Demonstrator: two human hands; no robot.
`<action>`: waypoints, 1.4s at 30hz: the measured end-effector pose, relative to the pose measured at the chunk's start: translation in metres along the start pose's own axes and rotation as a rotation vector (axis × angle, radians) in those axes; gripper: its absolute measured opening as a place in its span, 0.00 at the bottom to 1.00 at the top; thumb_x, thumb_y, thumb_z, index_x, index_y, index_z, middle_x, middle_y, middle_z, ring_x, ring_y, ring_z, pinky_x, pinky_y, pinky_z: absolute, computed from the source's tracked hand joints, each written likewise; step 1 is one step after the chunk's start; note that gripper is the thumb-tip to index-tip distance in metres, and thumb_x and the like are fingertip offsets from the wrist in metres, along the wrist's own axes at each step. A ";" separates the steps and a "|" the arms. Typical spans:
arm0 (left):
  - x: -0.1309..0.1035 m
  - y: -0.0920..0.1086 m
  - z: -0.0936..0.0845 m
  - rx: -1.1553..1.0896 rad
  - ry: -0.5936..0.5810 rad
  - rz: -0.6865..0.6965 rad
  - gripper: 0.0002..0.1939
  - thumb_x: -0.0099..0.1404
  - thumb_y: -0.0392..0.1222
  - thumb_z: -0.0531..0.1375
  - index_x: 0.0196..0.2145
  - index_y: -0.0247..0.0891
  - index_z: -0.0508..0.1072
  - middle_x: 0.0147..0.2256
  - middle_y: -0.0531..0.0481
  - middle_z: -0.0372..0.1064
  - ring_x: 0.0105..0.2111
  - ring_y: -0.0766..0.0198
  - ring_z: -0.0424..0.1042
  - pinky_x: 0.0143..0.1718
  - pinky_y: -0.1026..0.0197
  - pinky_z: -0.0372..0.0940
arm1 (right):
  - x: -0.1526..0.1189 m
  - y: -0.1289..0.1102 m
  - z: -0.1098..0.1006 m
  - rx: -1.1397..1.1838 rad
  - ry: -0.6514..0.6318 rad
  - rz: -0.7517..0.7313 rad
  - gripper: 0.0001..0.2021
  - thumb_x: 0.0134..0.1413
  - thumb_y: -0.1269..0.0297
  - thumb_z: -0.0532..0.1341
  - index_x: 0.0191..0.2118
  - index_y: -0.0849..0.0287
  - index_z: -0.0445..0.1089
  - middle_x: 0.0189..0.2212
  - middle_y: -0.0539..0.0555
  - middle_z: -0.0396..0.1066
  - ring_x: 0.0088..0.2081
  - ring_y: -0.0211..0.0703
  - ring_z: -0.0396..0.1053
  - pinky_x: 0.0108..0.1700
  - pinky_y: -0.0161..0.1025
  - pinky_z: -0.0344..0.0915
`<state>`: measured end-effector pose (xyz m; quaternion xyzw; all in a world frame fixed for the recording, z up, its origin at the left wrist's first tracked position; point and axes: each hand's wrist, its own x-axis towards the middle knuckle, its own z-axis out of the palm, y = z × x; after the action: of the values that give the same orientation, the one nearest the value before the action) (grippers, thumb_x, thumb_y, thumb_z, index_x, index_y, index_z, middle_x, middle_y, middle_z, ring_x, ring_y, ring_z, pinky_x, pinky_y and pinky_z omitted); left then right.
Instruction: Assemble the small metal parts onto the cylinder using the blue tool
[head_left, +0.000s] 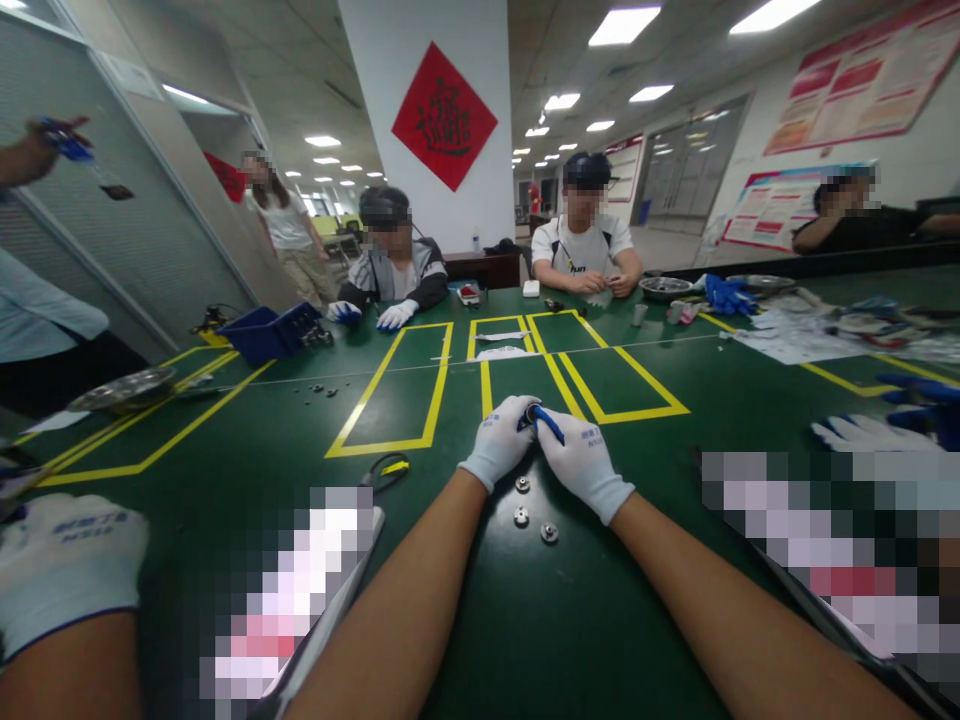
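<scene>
We have gloved left hand (504, 440) and right hand (581, 455) together above green table (555, 630). Left hand grasping small round part (532, 411); right hand touching it too, cannot tell whether gripping. Part sits between our hands, partly covered. Three metal discs (521, 516) lie just our side of hands, apart from each other. Beyond hands, yellow tape (379, 450) outlines. Yellow-tagged cable (395, 467) left of us. Co-worker's gloved hand (71, 560) at far left.

"N518" on R glove (577, 455), "fun" on wht tee (589, 242)
</scene>
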<state>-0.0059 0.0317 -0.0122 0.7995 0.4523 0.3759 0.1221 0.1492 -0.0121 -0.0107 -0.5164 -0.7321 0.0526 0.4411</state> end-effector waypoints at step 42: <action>-0.001 0.006 -0.005 0.022 -0.024 -0.015 0.16 0.65 0.38 0.60 0.51 0.42 0.75 0.49 0.47 0.75 0.50 0.58 0.74 0.57 0.55 0.69 | -0.001 -0.005 -0.003 -0.041 -0.031 -0.029 0.13 0.67 0.63 0.55 0.42 0.56 0.78 0.41 0.56 0.80 0.42 0.46 0.77 0.49 0.39 0.68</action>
<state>-0.0059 0.0270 -0.0057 0.8018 0.4611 0.3601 0.1215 0.1477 -0.0165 -0.0063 -0.5138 -0.7473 0.0389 0.4196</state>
